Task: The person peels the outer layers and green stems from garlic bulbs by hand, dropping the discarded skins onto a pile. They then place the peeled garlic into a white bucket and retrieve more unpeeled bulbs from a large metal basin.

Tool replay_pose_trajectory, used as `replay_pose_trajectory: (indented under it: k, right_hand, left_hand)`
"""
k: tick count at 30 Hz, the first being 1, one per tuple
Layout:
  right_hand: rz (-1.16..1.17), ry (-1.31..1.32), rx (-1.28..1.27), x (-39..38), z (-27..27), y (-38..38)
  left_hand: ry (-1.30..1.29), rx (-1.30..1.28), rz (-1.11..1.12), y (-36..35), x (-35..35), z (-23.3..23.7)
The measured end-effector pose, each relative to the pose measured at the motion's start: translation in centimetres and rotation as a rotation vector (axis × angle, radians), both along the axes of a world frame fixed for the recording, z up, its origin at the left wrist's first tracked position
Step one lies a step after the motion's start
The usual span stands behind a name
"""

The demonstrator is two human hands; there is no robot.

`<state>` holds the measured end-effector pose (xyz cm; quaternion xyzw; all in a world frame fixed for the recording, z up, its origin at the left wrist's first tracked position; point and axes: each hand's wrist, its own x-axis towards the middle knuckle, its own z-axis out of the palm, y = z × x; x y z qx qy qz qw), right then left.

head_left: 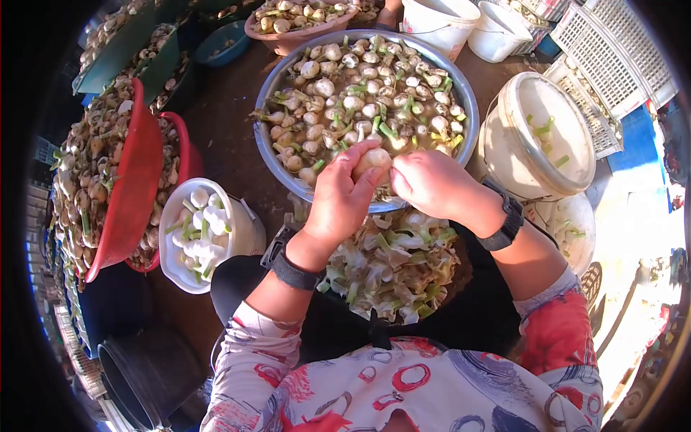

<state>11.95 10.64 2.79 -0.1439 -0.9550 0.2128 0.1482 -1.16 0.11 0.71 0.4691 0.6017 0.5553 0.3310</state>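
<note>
L hand (337, 191) grip wrapped on garlic bulb (373, 164), held over near side of round basin (472, 122) of unpeeled bulbs (353, 103). R hand (440, 186) grip narrow, curled against same bulb's R side — can't tell what's pinched. Peelings (396, 266) heaped below; white bucket (247, 232) w/ peeled bulbs (214, 217) off L.

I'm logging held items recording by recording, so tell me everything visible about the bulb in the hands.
The bulb is rounded, pale cream with a faint tan tint, and smooth-looking. The left hand grips it, thumb across its near side; the right hand, closed, meets its other side. It appears over the near part of the round basin. Its underside is hidden.
</note>
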Motion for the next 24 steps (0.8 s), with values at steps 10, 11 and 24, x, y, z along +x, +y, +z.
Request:
replay_pose_trajectory:
  k: [10, 11, 24]
  right_hand:
    - [-0.328, -0.391, -0.603, 0.0, -1.2, 1.6]
    - [-0.329, -0.172, -0.737, -0.3, -0.7, 1.1]
    - [-0.153, 0.133, -1.096, 1.1, 0.5, -0.3]
  left_hand:
    - [-1.122, 0.184, -0.109, 0.7, -2.9, -0.2]
    - [-1.127, 0.169, -0.100, 0.4, -2.7, -0.2]
    - [-0.316, -0.059, -0.061, -0.5, -2.5, 0.5]
